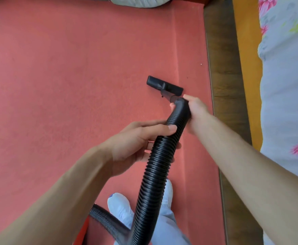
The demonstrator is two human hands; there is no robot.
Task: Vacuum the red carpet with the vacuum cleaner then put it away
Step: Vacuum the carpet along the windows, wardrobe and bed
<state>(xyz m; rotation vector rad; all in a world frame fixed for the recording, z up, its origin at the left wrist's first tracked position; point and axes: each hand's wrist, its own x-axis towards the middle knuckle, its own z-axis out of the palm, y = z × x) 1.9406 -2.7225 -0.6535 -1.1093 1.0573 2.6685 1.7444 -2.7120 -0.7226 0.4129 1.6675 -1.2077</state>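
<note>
Right hand [196,110] clamped round the top bend of the black ribbed hose [155,174], fingers wrapped under it. Left hand [135,138] lower on the same hose, thumb laid across the top, fingers curled beneath. Flat black nozzle [164,85] just beyond the right hand, lying crosswise on the red carpet [74,68]. Hose trailing down between a pair of white shoes [120,206] and looping off at lower left past a sliver of red [84,227], possibly the cleaner's body, too cropped to tell. To the right, close by the nozzle: the carpet's edge, then a strip of dark wooden floor [220,59], an orange bed frame [245,50] and a floral sheet [286,68]. A crease up the carpet just left of that edge. A pale speck [201,64] ahead of the nozzle. Cushions [137,1] at the far end. Wide open stretch of carpet to the left and ahead.
</note>
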